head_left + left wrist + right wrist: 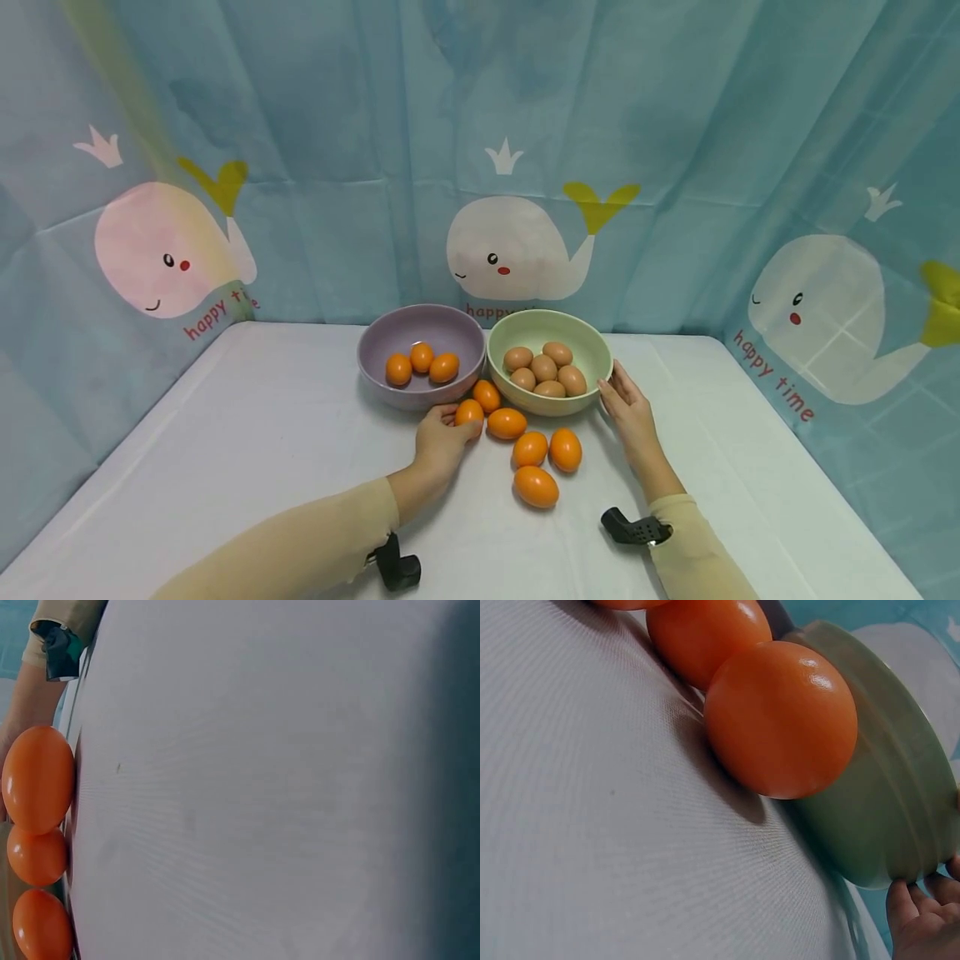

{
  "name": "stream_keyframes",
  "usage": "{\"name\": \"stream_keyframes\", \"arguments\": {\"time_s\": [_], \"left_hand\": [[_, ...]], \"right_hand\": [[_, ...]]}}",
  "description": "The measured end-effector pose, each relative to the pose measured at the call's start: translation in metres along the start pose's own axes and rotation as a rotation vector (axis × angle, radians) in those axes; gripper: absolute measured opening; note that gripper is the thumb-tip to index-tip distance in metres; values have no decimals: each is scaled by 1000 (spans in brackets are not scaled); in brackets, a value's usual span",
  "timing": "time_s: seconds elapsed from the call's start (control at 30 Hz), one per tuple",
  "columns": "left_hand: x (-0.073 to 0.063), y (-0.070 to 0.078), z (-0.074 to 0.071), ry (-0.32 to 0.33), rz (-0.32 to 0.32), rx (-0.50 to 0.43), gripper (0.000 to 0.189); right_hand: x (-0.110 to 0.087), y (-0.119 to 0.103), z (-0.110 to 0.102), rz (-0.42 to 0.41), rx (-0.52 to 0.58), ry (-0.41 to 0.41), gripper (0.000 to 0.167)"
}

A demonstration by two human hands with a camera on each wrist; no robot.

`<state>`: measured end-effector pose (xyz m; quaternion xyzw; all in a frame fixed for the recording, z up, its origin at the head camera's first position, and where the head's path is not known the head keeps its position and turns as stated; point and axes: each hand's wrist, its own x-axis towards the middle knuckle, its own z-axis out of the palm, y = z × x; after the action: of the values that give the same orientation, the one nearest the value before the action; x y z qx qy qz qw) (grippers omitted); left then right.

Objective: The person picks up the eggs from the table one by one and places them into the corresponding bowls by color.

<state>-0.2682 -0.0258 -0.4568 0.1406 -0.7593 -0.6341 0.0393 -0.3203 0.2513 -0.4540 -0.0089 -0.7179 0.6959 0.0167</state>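
My left hand (438, 446) pinches an orange egg (469, 413) between thumb and fingers, just in front of the purple bowl (397, 396). Three orange eggs (444, 367) lie inside that bowl. To its right stands a light green bowl (551, 406) with several brown eggs (543, 367) in it. The fingertips of my right hand (630, 417) touch the green bowl's outer right wall; the right wrist view shows the fingers against its side. Several loose orange eggs (530, 448) lie on the table in front of the bowls. The left hand is out of the left wrist view.
A white cloth (262, 433) covers the table. Behind the bowls hangs a blue curtain (337, 233) printed with whales, which also closes off both sides. The two bowls stand side by side near the table's back edge.
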Motion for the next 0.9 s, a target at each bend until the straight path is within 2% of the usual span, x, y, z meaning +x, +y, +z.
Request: {"name": "stream_keyframes", "arguments": {"time_s": [0.3, 0.47, 0.67, 0.9], "left_hand": [[-8, 5, -12, -33, 0, 19, 50], [-12, 11, -23, -59, 3, -7, 50], [-16, 27, -40, -75, 31, 13, 48], [-17, 47, -57, -93, 15, 3, 48]], "right_hand": [[1, 1, 2, -5, 4, -3, 65], [1, 0, 2, -8, 2, 2, 65], [0, 1, 1, -14, -2, 2, 66], [-1, 2, 0, -19, 8, -5, 69]]}}
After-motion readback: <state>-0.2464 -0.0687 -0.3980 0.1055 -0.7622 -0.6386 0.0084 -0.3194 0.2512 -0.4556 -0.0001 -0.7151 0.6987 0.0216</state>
